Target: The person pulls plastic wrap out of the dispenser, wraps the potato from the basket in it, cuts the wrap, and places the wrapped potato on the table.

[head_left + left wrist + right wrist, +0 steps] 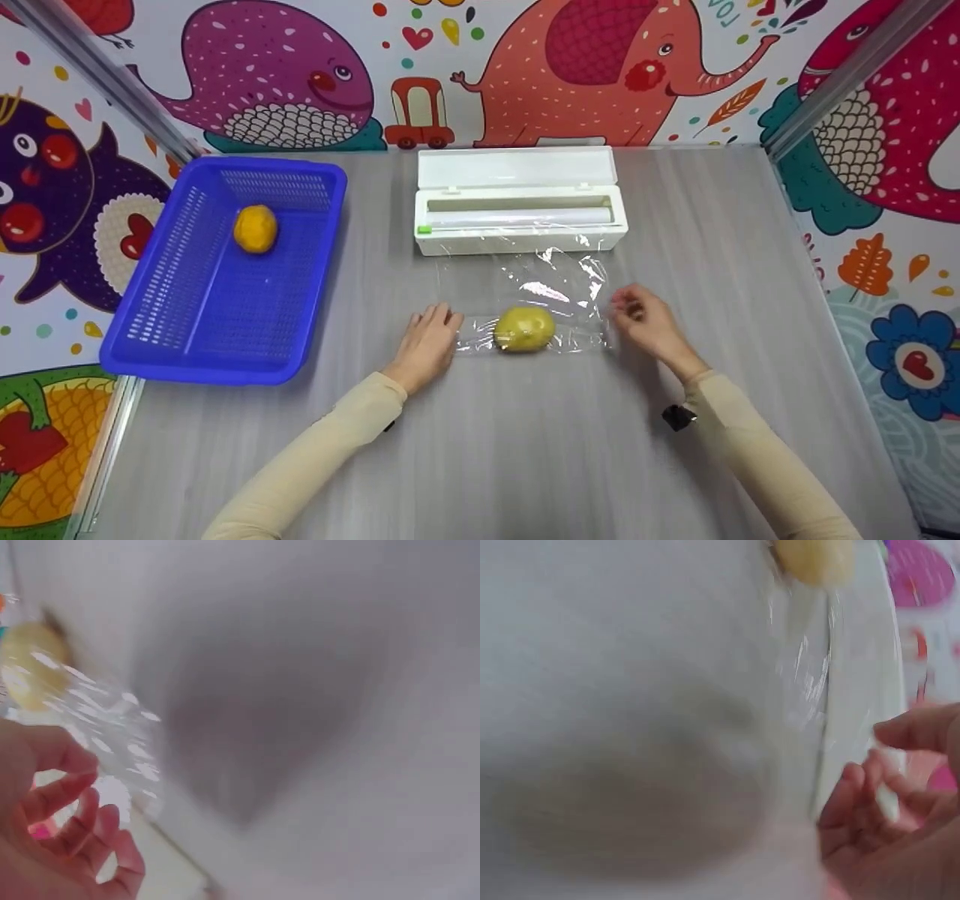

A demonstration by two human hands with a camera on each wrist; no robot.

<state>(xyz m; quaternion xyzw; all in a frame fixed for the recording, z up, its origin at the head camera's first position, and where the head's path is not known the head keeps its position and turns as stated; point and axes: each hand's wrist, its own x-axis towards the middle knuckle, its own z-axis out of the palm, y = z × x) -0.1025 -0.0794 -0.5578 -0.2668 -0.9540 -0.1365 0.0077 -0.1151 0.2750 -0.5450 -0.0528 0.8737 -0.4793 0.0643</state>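
A yellow-green, mango-like fruit (524,328) lies on the table, with clear plastic wrap (547,277) drawn over it from a white dispenser box (521,241). At the wrap's left edge is my left hand (426,345); the left wrist view shows its thumb and index fingertip together at the film. My right hand (651,322) is at the right edge, fingers curled, thumb close to the index finger, and appears to pinch the film there. The film between the fingertips is hard to make out. Both wrist views show the fruit (34,666) partly, at the frame edge.
To the left stands a blue plastic basket (225,371) with one orange-yellow round fruit (256,229) inside. The dispenser's lid (516,166) is raised at the back, and a film roll (517,216) lies within. Cartoon-printed walls (420,45) border the grey table (525,450).
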